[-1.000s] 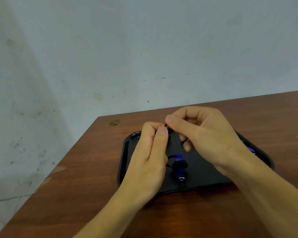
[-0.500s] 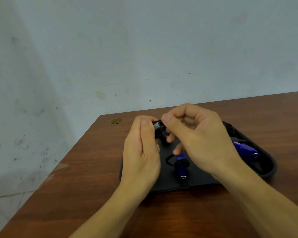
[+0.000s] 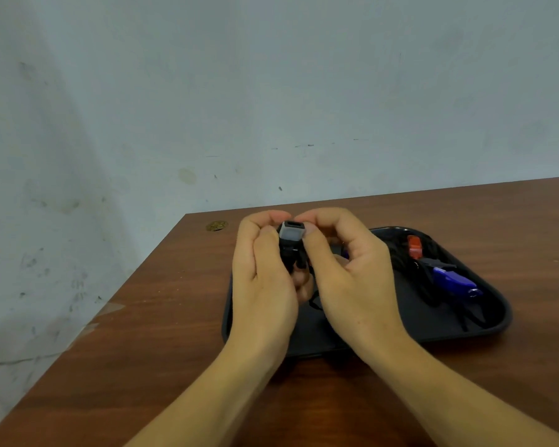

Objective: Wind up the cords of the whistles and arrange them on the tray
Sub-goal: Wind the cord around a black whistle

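Observation:
A black whistle [image 3: 290,245] with a grey mouthpiece stands upright between my two hands, above the left part of the black tray [image 3: 491,321]. My left hand [image 3: 262,285] grips it from the left and my right hand [image 3: 349,279] pinches it from the right, with black cord around its body. On the tray's right side lie a blue whistle [image 3: 450,279] and an orange whistle [image 3: 414,246] among loose black cord [image 3: 433,295]. My hands hide the middle of the tray.
The tray sits on a brown wooden table [image 3: 175,333] whose left edge and far corner are close by. A small brass fitting [image 3: 217,225] is set in the tabletop near the far corner. A pale wall rises behind.
Both hands have turned the black whistle upright so its grey mouthpiece shows. The blue whistle seen on the tray between my hands is now hidden, and the orange whistle has come into view.

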Demonstrator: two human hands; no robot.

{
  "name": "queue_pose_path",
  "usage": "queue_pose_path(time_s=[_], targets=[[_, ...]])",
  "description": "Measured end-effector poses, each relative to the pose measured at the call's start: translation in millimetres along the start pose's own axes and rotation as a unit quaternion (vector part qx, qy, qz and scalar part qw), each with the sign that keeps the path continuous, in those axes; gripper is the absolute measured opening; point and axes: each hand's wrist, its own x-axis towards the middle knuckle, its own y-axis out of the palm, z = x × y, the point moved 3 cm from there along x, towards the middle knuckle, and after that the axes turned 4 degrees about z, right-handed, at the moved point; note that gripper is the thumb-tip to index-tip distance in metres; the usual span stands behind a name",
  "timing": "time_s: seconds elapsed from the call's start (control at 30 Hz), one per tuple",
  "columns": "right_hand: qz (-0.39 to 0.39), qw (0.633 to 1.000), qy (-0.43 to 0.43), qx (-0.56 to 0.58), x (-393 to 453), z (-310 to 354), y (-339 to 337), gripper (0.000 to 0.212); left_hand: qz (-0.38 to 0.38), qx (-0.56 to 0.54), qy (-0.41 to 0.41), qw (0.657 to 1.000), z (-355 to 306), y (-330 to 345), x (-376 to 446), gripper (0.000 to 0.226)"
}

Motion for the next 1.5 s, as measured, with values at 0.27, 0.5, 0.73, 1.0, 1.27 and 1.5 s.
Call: queue_pose_path(time_s=[0.27, 0.5, 0.73, 1.0, 1.27, 1.5], targets=[[0.036, 0.998, -0.032, -0.041, -9, -10, 9, 0.022, -0.035, -0.055, -0.043, 0.997, -5, -3, 1, 0.026], [0.021, 0.976, -0.118, -0.180, 0, -8, 2, 0.027, -0.015, -0.187, -0.102, 0.977, -2, 2, -1, 0.031], [0.025, 0.930, -0.172, -0.325, 4, -5, -12, 0.038, 0.056, -0.185, -0.131, 0.972, 1, 13, 2, 0.033], [0.079, 0.937, 0.124, -0.317, 22, -22, -92, 0.032, 0.038, 0.109, -0.053, 0.992, 3, 4, 21, 0.042], [0.173, 0.838, 0.257, -0.450, 11, -47, -99, 0.038, 0.079, 0.219, -0.024, 0.972, 10, 1, 17, 0.037], [0.188, 0.790, 0.234, -0.535, 9, -54, -88, 0.047, 0.090, 0.237, -0.005, 0.967, 20, -4, 17, 0.026]])
